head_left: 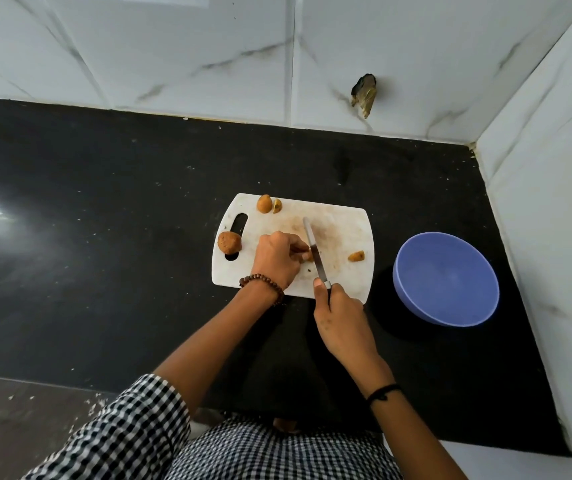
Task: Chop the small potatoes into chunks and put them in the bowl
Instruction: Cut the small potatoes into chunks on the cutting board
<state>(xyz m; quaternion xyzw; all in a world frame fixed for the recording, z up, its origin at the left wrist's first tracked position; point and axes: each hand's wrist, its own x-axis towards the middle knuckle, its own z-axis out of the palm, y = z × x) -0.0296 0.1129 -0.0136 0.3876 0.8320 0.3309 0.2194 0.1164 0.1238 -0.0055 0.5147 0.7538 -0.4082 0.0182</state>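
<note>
A white cutting board [341, 220] lies on the black counter. My left hand [277, 258] pinches a potato piece [308, 257] near the board's middle, mostly hidden by my fingers. My right hand [340, 317] grips a knife [314, 251] by its handle, the blade lying right beside that piece. A whole small potato [229, 242] sits at the board's left edge by the handle slot. A cut potato [264, 204] with a slice [277, 205] beside it rests at the far edge. One chunk [356, 256] lies at the right. The blue bowl [445, 278] stands right of the board with nothing visible inside.
The black counter [104, 209] stretches far to the left. White marble-look tiled walls [346, 64] close the back and right sides, with a broken hole [364, 93] in the back wall. The counter's front edge runs just before my checked shirt.
</note>
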